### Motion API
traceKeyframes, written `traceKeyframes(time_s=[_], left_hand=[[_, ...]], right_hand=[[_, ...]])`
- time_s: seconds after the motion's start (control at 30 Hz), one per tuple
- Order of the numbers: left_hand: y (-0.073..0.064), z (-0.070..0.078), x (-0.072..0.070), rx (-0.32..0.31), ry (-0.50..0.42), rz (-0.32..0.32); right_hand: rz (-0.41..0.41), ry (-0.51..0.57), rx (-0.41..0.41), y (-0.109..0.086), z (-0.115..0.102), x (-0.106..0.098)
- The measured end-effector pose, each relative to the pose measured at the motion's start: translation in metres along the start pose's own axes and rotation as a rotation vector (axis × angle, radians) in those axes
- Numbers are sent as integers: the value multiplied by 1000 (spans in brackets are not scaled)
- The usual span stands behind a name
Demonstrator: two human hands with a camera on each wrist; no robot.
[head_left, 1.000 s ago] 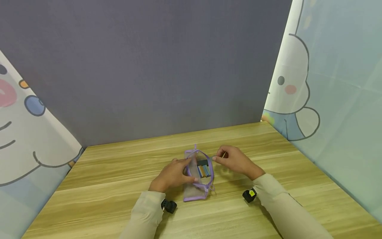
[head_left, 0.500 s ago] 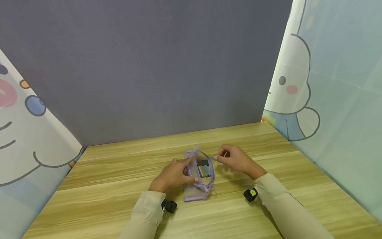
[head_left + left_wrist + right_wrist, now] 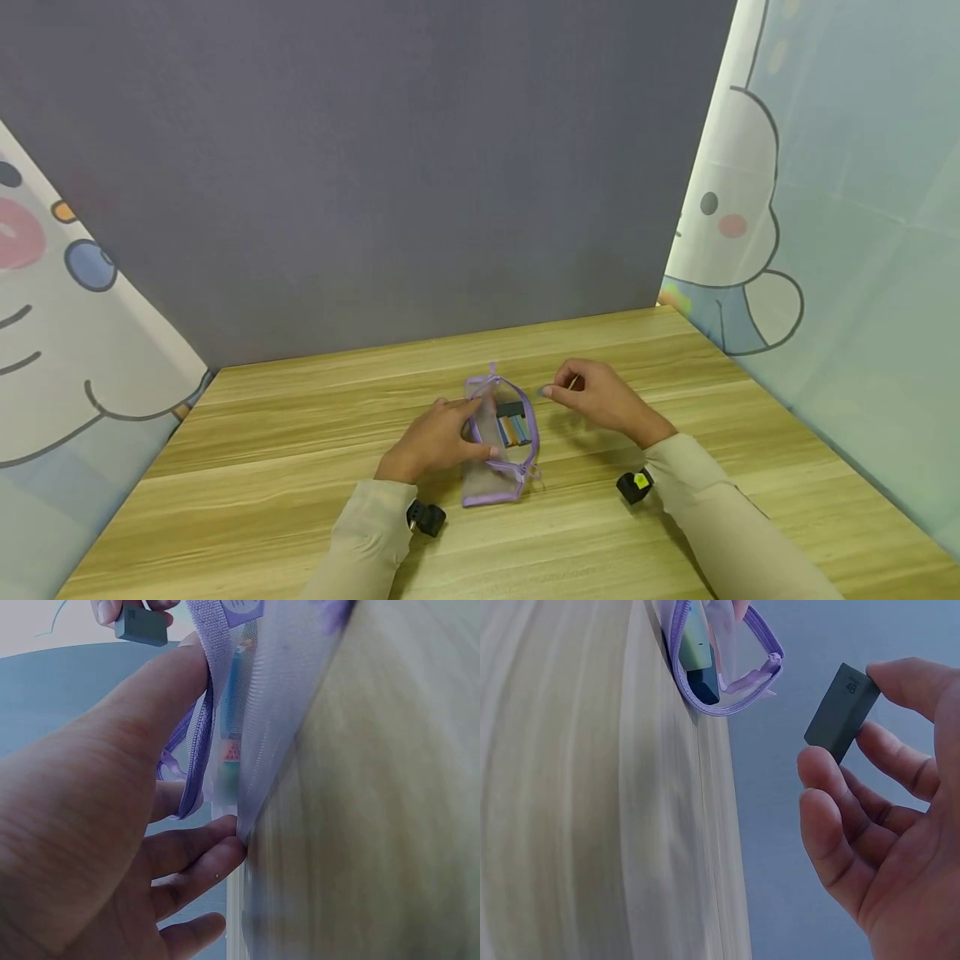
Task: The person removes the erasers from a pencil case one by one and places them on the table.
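A purple-edged mesh pencil case (image 3: 491,492) lies on the table with its zip gaping toward the right. My left hand (image 3: 435,437) holds its opening, thumb and fingers spread along the zipped edge (image 3: 199,742). Inside show orange and blue sticks (image 3: 514,430) and a dark piece (image 3: 511,409); through the mesh, the left wrist view reveals a blue pen-like item (image 3: 234,690). To the right of the opening, my right hand (image 3: 600,398) pinches a dark grey eraser (image 3: 841,712) marked 4B between thumb and fingertips, raised and apart from the case.
The wood-grain table (image 3: 300,467) runs back to a dark grey panel (image 3: 435,167). Printed cartoon curtains stand at the left (image 3: 90,350) and the right (image 3: 847,250). Small black devices sit at the left wrist (image 3: 426,517) and right wrist (image 3: 634,485).
My right hand has drawn slightly right and away from the case's opening, taking the eraser with it. The left hand and the pencil case have stayed put.
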State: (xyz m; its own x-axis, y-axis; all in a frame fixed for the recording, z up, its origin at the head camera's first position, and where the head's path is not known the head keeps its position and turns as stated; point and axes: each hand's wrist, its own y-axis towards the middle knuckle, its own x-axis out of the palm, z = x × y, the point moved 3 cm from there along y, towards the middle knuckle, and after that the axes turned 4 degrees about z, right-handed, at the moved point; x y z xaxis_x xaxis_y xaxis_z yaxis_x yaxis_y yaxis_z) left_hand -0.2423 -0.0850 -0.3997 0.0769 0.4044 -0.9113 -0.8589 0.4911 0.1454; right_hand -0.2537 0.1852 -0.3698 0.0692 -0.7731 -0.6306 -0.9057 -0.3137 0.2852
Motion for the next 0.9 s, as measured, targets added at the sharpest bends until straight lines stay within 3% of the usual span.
traceKeyframes(time_s=[0.57,0.9], left_hand=[[-1,1,0,-4,1,-12],[-1,2,-2,-15,-13,-13]], right_hand=[[55,-52,32,-1,3,-8],[47,-45,55,-1,4,-14]])
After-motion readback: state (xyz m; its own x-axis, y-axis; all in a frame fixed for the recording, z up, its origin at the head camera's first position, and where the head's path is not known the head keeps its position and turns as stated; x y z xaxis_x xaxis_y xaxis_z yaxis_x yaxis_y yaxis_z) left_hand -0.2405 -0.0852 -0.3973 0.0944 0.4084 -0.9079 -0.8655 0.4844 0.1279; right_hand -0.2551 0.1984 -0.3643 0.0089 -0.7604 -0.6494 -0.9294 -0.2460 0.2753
